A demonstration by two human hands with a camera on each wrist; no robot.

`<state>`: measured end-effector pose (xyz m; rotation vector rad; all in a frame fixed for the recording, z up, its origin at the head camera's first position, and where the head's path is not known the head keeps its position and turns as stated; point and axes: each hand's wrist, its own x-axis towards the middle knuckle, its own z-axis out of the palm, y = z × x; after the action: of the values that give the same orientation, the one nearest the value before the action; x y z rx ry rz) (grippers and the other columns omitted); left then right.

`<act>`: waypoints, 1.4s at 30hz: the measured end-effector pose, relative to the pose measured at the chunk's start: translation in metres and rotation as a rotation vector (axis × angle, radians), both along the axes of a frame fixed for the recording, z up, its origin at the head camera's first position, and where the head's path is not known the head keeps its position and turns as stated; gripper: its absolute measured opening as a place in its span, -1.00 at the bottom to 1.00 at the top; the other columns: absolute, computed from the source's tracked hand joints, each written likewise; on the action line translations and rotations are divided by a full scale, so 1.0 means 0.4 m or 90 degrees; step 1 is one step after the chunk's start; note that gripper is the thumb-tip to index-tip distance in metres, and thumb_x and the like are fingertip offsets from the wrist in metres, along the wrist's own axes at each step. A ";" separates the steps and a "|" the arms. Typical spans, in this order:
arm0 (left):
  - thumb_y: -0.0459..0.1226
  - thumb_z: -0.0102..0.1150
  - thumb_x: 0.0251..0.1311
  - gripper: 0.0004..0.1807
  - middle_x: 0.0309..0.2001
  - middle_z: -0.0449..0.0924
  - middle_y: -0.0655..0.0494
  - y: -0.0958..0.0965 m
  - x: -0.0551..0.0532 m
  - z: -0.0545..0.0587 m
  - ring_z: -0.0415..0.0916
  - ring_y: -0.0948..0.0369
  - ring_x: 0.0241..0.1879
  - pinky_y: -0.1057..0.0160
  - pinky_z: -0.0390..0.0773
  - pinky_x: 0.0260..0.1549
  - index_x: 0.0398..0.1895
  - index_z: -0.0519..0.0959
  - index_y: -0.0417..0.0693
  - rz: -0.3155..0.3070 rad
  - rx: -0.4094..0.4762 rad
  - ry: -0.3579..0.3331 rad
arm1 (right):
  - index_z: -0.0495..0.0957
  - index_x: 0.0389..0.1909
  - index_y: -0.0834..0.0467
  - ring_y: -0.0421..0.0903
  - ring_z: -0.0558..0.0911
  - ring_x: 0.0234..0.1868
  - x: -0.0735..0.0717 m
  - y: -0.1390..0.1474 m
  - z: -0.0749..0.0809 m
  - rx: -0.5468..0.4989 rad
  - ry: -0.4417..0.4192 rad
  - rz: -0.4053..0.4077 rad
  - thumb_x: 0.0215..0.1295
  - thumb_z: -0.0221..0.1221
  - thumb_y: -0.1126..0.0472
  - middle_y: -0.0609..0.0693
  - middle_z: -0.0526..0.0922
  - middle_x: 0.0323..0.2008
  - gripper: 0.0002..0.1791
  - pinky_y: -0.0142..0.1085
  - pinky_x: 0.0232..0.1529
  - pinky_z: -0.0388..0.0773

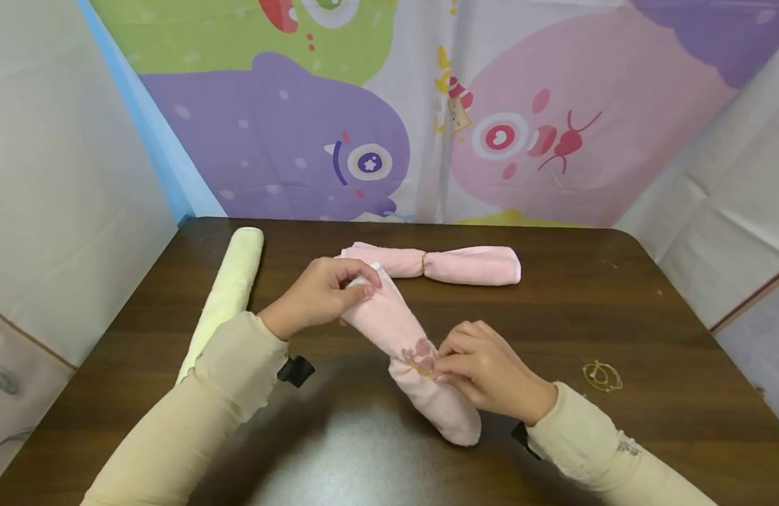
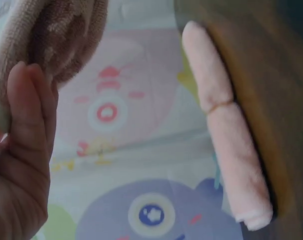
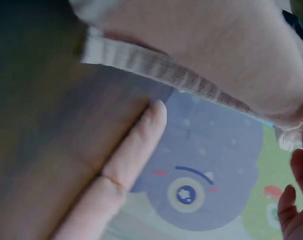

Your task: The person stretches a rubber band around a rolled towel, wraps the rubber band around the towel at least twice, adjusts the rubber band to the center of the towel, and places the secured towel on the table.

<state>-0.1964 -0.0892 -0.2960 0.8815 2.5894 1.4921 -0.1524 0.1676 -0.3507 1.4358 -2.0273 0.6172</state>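
In the head view, a rolled pink towel (image 1: 389,320) slants between both hands above the dark table. My left hand (image 1: 325,294) pinches its upper end between thumb and fingers. Around the towel's middle, beside a darker printed patch, runs a thin yellow rubber band (image 1: 418,367), and the roll narrows there. My right hand (image 1: 498,369) pinches the band at the towel's right side; the fingertips partly hide it. The left wrist view shows my left fingers (image 2: 29,100) against the towel's terry cloth. Much of the right wrist view is filled by the towel's pale side (image 3: 216,45).
Behind the hands lies another rolled pink towel (image 1: 474,266), cinched at its middle by a band. A pale yellow rolled towel (image 1: 228,295) lies at the left, partly behind the left sleeve. Loose rubber bands (image 1: 602,377) rest on the table (image 1: 655,330) at the right.
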 end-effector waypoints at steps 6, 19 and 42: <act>-0.32 0.28 0.11 -0.78 -0.43 0.47 0.04 0.006 0.010 -0.007 0.40 0.21 -0.46 0.26 0.51 -0.49 -0.18 0.59 -0.20 -0.081 -0.061 0.069 | 0.57 -0.52 0.15 -0.16 0.53 -0.39 -0.017 0.020 -0.002 -0.129 -0.189 0.012 0.31 0.16 0.20 -0.07 0.61 -0.49 -0.79 -0.36 -0.30 0.39; -0.54 0.36 -0.12 -0.63 -0.22 0.60 -0.12 0.035 0.019 -0.064 0.49 0.19 -0.26 0.28 0.52 -0.29 -0.17 0.52 -0.30 -0.153 0.095 0.251 | 0.56 -0.42 0.42 -0.30 0.50 -0.36 -0.060 0.030 0.007 -0.185 -0.569 -0.062 0.14 0.15 0.57 -0.03 0.59 -0.44 -0.95 -0.46 -0.34 0.47; -0.54 0.14 0.01 -0.75 -0.35 0.59 -0.02 0.052 0.037 0.001 0.45 0.27 -0.36 0.35 0.50 -0.40 -0.18 0.56 -0.40 -0.039 0.097 -0.102 | 0.68 -0.56 0.01 -0.12 0.39 -0.49 -0.019 -0.072 0.063 0.097 0.113 -0.082 -0.08 0.40 0.14 -0.16 0.52 -0.56 -0.92 -0.22 -0.36 0.30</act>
<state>-0.1815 -0.0685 -0.2954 0.8073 2.3420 1.6864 -0.1601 0.1389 -0.3255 1.3790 -2.0405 0.2761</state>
